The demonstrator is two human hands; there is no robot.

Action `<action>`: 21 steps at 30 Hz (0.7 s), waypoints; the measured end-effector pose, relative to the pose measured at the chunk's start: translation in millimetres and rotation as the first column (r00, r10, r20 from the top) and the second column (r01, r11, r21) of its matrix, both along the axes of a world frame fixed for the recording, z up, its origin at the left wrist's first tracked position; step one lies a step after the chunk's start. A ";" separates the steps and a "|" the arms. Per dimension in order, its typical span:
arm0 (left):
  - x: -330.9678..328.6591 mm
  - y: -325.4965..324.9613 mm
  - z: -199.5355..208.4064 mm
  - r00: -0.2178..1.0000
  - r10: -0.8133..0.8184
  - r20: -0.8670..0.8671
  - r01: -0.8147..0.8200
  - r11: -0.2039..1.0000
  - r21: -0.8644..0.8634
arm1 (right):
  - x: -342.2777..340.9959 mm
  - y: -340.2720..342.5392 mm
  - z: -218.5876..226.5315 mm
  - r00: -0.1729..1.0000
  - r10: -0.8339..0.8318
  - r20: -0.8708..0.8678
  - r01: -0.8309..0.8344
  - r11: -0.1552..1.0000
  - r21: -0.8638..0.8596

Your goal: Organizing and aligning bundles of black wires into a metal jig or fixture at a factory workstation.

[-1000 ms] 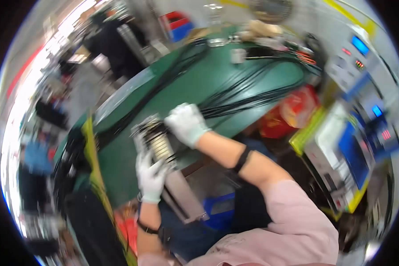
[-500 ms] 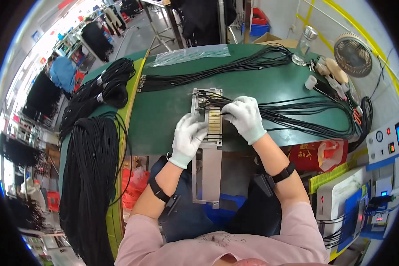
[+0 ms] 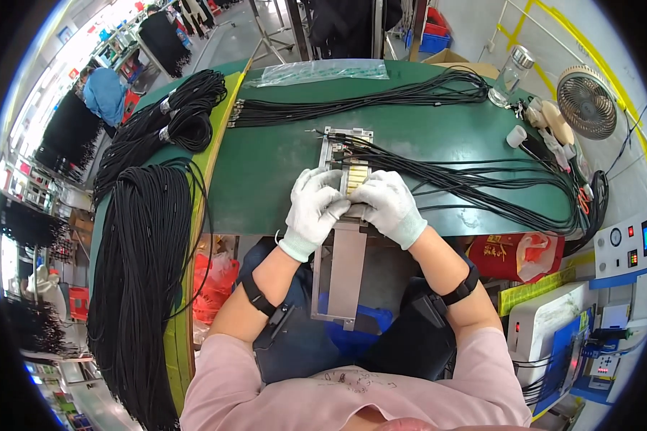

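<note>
Both my hands wear white gloves and meet over the near end of a metal fixture (image 3: 356, 172) with a row of yellowish slots. My left hand (image 3: 311, 210) is at the fixture's left side, thumb and fingers pinched toward the other hand. My right hand (image 3: 388, 207) is closed in a pinch at the near slots, and a black cable runs out from it to the right. The small part between the fingertips is hidden. Several black cables (image 3: 481, 185) lie with their ends in the fixture's far slots and loop off to the right.
A second bundle of black cables (image 3: 366, 103) lies across the back of the green table (image 3: 255, 179). Thick black cable coils (image 3: 140, 266) hang at the left. A glass bottle (image 3: 511, 75), a fan (image 3: 586, 101) and orange-handled scissors (image 3: 583, 201) are at the right.
My right hand has come down from the middle slots to the fixture's near end, beside the left hand. The left hand's fingers have closed in toward it. The view has shifted slightly.
</note>
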State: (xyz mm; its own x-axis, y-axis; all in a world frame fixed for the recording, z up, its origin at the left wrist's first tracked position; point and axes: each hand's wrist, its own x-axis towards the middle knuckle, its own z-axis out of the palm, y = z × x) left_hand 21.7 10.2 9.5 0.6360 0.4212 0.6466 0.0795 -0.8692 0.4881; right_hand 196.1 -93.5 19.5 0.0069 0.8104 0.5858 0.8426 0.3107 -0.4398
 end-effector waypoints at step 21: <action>-11.9 22.5 -27.5 0.963 0.254 -0.088 -0.265 0.950 -0.166 | 20.6 -12.1 -1.4 0.951 -0.139 0.276 0.199 0.959 -0.204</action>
State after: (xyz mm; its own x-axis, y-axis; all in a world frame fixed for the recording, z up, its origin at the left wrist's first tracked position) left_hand 9.8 32.7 -18.0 0.5276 0.6800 0.5092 0.3272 -0.7158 0.6169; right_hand 216.7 -105.6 18.1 0.0295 0.9217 0.3869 0.9671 0.0715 -0.2442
